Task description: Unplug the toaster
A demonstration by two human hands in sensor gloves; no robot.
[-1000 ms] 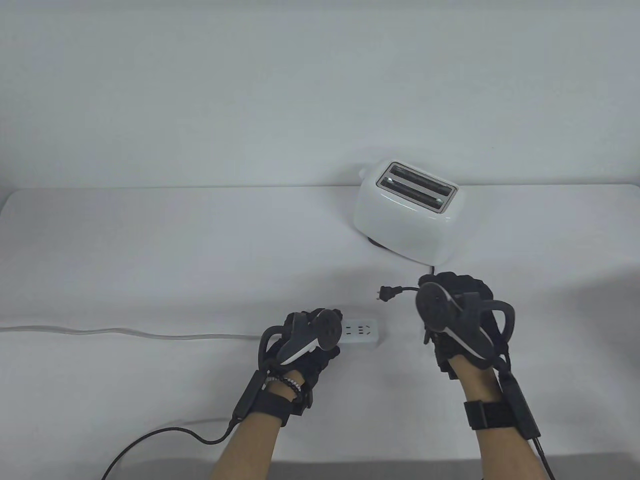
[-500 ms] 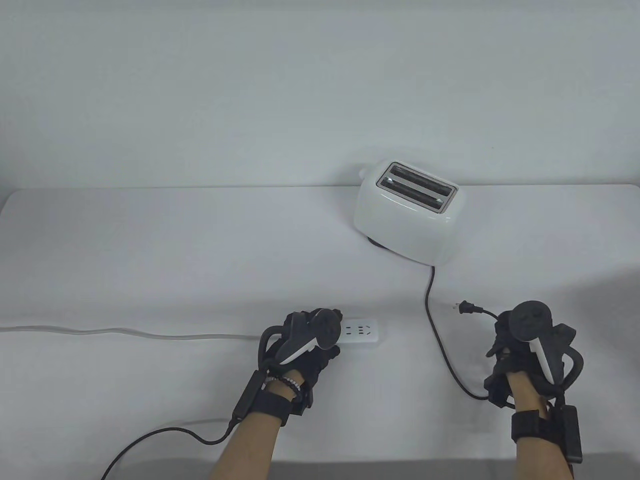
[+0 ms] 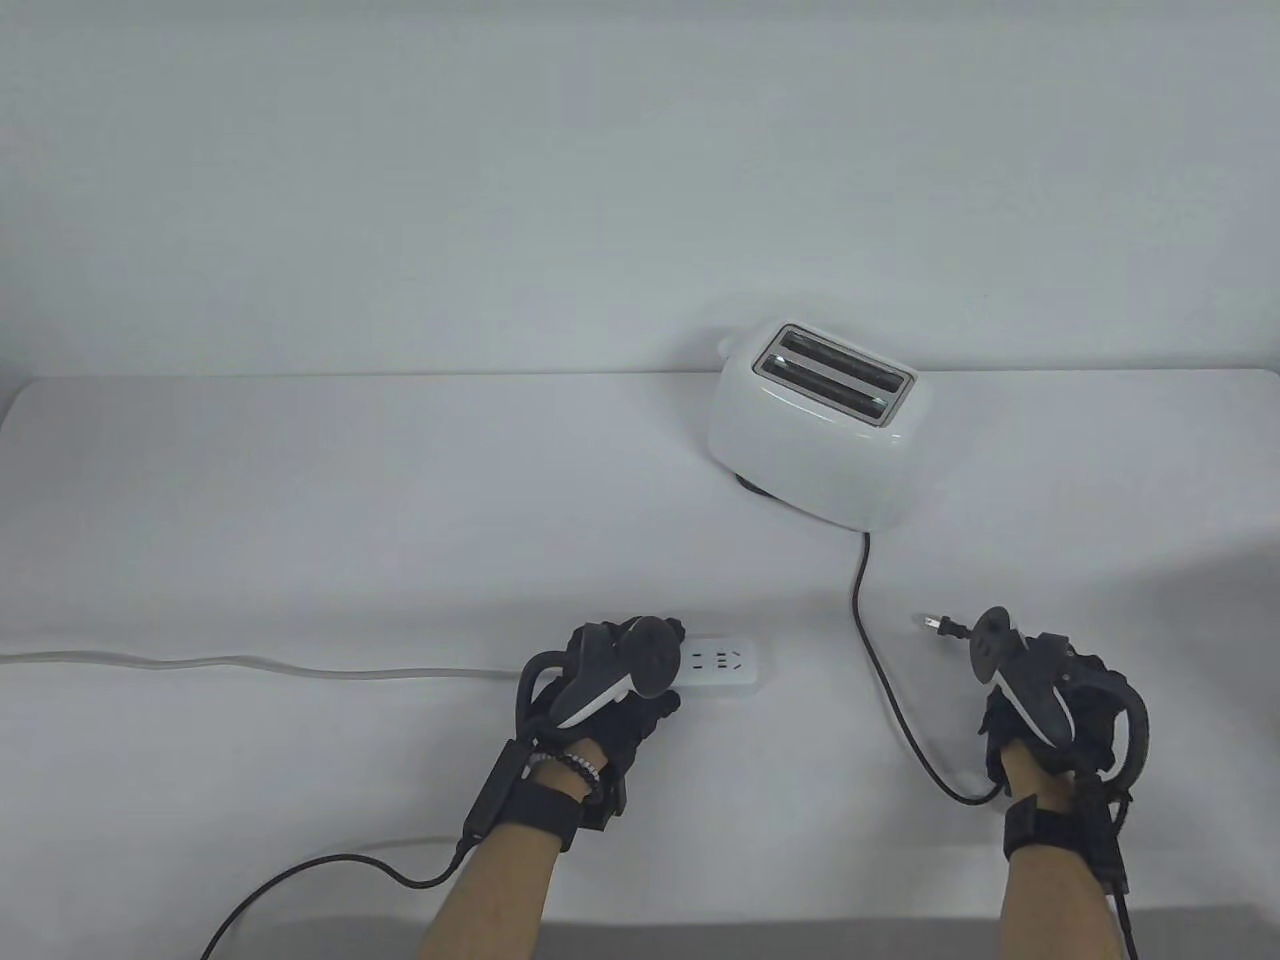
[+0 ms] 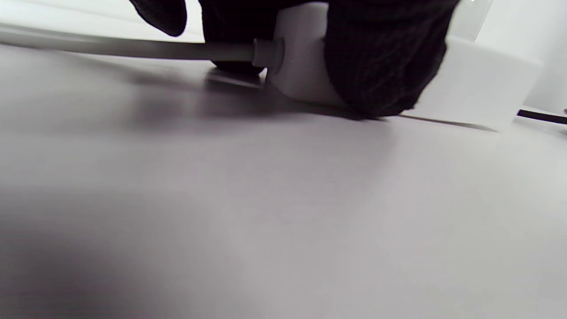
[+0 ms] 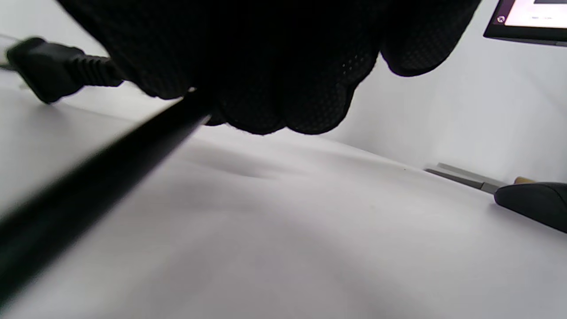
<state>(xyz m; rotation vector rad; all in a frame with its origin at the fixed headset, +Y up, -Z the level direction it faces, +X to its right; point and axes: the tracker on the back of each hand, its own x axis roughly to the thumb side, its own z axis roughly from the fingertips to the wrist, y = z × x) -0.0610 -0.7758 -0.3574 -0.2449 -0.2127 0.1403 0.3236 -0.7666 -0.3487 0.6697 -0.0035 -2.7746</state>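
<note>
A white two-slot toaster [image 3: 815, 430] stands at the back of the table. Its black cord [image 3: 880, 670] runs forward to my right hand [image 3: 1040, 690]. My right hand grips the cord just behind the black plug [image 3: 940, 626], which is out of the strip and low over the table. The plug also shows in the right wrist view [image 5: 48, 68], with the cord [image 5: 110, 164] passing under my fingers [image 5: 283, 88]. My left hand [image 3: 615, 690] presses down on the white power strip [image 3: 725, 665], whose end shows in the left wrist view [image 4: 301, 57].
The strip's grey cable [image 3: 250, 665] runs off to the left edge. A thin black glove cable [image 3: 330, 870] lies near the front edge. In the right wrist view a dark object [image 5: 531, 204] lies on the table at the right.
My right hand carried the plug from in front of the toaster to the right and toward me, then lowered it near the table. My left hand stayed on the strip.
</note>
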